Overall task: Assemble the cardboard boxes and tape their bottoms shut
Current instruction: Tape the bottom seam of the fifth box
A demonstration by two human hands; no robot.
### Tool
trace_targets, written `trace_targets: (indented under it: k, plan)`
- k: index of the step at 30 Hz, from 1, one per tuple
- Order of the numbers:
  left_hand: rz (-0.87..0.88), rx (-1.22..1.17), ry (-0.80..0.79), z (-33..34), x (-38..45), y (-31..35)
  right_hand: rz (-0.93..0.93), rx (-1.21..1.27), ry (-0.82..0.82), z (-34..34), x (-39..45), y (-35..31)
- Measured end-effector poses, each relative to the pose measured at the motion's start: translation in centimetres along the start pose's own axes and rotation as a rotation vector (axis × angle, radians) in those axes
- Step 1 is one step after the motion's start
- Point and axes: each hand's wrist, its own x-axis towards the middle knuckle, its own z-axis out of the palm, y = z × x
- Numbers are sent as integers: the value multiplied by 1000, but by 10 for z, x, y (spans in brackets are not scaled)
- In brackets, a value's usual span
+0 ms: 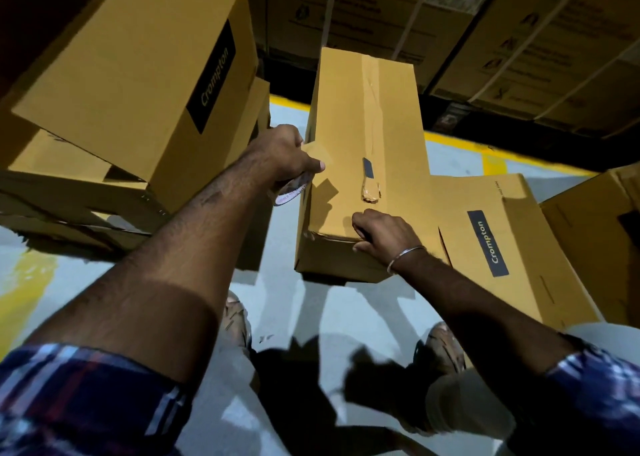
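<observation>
The box (363, 164) stands on the floor (311, 317), bottom up, tape already along its seam. The left hand (284, 157) grips the tape roll (291, 190) at the box's left edge; the right hand (384, 230) curls over the near edge. Best hold the box firm and press the tape end flat before tearing.

A single wide-angle camera is sitting on the person's head, looking forward and steeply down along both bare forearms. It is hanging close above the taped cardboard box (363, 164), which is filling the middle of the view, with the left hand (284, 157) and right hand (384, 230) reaching out ahead of the lens. The grey floor (311, 317) is showing directly below, and the frame edges are bowing outward. No second view is sharing the scene.
</observation>
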Motion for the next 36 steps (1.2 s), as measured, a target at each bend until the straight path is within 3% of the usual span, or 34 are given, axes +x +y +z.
trace_targets:
  k: [6,11,15,19,23,29,36]
  plan:
    - [3,29,-5,-2,0,-1,34,15,64,11,-10,-5]
    - [-8,47,-10,-7,-4,2,-32,251,-65,-8,-35,19]
    - [5,52,-18,-4,-8,11,183,234,60,-24,-58,62]
    - [19,59,-17,3,-11,18,292,364,32,-6,-61,70]
    - [12,71,-30,8,-9,18,358,244,122,9,-57,60]
    - [-8,73,-48,13,-4,19,309,33,123,14,-59,62]
    - [-5,39,-58,23,3,24,341,107,35,9,-52,59]
